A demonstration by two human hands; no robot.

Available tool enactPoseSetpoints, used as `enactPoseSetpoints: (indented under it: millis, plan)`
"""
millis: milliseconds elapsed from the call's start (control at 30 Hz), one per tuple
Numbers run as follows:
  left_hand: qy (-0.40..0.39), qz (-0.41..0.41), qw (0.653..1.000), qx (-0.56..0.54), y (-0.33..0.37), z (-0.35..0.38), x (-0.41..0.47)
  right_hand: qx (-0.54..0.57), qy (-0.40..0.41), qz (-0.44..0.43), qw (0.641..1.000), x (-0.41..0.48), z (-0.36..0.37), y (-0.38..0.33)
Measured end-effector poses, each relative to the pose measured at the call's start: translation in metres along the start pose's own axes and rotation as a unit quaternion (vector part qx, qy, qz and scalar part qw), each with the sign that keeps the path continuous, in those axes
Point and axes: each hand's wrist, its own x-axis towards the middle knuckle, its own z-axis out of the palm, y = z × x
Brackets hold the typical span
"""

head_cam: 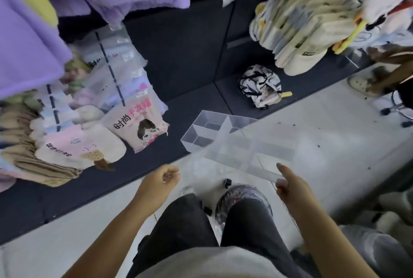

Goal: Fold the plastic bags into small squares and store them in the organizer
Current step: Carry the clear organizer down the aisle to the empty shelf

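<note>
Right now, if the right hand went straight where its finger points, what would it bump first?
Probably the clear organizer, which sits just ahead of the right hand that pinches the plastic bag. Depth is hard to judge here.

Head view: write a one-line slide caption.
Left hand and right hand hold a clear plastic bag stretched over the divided organizer.

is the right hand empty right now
No, the right hand grips an edge of the clear plastic bag, which is held up in front of the organizer.
</note>
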Motion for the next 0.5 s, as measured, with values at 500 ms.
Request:
enactPoseSetpoints:
  millis: [500]
  plan:
    - [0.162, -0.077, 0.981, -0.073, 0.032, 0.083, 0.153, -0.109, -0.07, -0.084, 0.988, 0.225, 0.094, -0.139]
